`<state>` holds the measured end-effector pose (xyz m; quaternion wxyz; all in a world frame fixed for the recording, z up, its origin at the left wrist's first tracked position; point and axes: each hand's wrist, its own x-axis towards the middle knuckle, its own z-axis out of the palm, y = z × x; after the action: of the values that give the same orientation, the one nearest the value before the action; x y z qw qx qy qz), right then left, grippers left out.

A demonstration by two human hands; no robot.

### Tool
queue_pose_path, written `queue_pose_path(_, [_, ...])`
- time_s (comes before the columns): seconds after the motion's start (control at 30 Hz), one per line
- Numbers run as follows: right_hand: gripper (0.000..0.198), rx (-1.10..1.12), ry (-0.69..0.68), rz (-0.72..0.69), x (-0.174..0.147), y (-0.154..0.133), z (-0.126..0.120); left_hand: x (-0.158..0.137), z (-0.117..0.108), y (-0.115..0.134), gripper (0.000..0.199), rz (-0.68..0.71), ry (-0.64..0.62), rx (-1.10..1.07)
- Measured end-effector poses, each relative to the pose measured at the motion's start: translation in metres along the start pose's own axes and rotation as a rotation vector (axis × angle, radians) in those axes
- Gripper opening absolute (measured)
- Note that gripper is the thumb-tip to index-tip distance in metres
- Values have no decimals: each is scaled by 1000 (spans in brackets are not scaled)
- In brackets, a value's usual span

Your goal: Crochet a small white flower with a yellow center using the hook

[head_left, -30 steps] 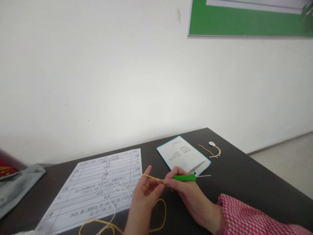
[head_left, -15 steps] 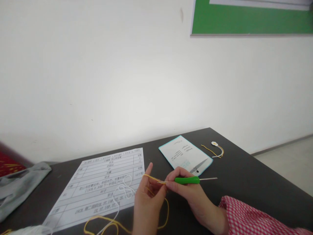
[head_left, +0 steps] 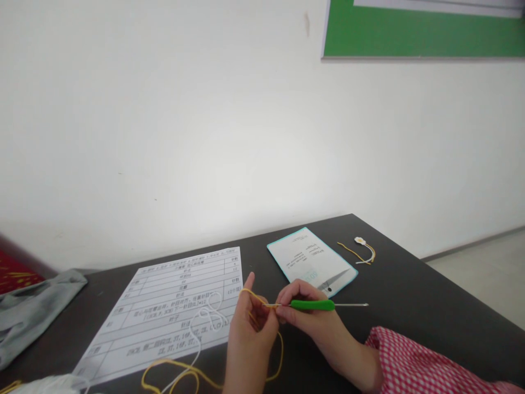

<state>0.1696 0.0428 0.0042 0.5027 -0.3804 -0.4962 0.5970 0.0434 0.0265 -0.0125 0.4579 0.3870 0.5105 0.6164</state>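
Observation:
A crochet hook [head_left: 314,305] with a green handle and metal tips at both ends lies in my right hand [head_left: 314,320], gripped between thumb and fingers. Its left tip reaches into yellow yarn [head_left: 254,296] at my left hand [head_left: 250,334]. The left thumb and a finger pinch the yarn, while the raised index finger carries a strand over it. Whatever small stitches sit at the pinch are too tiny and covered to make out. From the left hand the yellow yarn loops down to the table, beside a strand of white yarn [head_left: 196,358].
Under the white strand lies a printed sheet [head_left: 164,306]. Behind my right hand is a blue-edged card [head_left: 305,251]. A small white flower [head_left: 360,241] with yarn tails rests farther right on the black table [head_left: 410,284]. Grey cloth [head_left: 36,312] is at left.
The hook has shifted slightly, its right tip now a little farther right and lower. Both hands stay nearly in place, with the yarn still pinched.

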Motion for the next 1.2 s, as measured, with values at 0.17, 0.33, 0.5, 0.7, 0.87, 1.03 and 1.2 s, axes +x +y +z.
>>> queue_pose_path(0.17, [22, 19, -48, -8, 0, -1, 1, -3, 2, 2, 73, -85, -36, -57])
queue_pose_path(0.33, [24, 23, -59, 22, 0, 3, 0, -2, -2, -4, 71, -185, -116, -36])
queue_pose_path(0.5, [23, 30, -1, 35, 1, 0, -2, 7, -10, -2, 85, -236, -168, -59])
queue_pose_path(0.7, [21, 57, 54, 31, 2, -7, -4, 13, -12, 20, 97, -354, -240, -194])
queue_pose_path(0.87, [20, 71, 76, 23, 2, -9, -4, 8, -14, 36, 71, -516, -280, -256])
queue_pose_path(1.03, [21, 96, 58, 31, 1, -10, -4, 8, -15, 38, 67, -570, -287, -291])
queue_pose_path(1.2, [14, 120, 24, 61, -1, -11, -3, 13, -17, 27, 70, -480, -302, -277])
